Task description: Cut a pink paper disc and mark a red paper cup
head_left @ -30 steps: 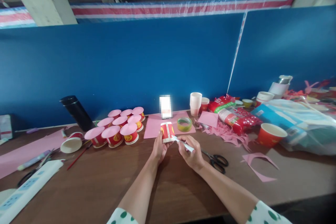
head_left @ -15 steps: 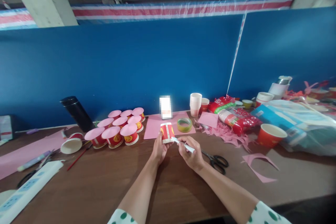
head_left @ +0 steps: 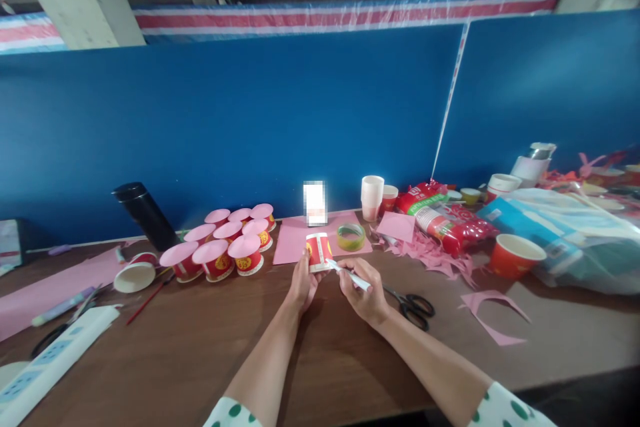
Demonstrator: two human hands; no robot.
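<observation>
On the brown table (head_left: 175, 347), a cluster of pink-topped cups (head_left: 220, 250) stands upside down at left. The left hand (head_left: 303, 283) wraps around a red paper cup (head_left: 319, 250) — inverted, braced steady on the tabletop — while the right hand (head_left: 367, 297) pinches a white pen (head_left: 350, 273), tip apparently touching the cup's side.

At frame centre, cup (head_left: 319, 251) in left hand (head_left: 301, 283); pen (head_left: 350, 275) in right hand (head_left: 366, 297), tip touching cup. Just behind, tape roll (head_left: 351, 237) on paper sheet (head_left: 295, 243). Right of right hand, scissors (head_left: 413, 307). Left of centre, capped cup cluster (head_left: 220, 247), flask (head_left: 145, 215) behind. Lower left, power strip (head_left: 50, 363).
</observation>
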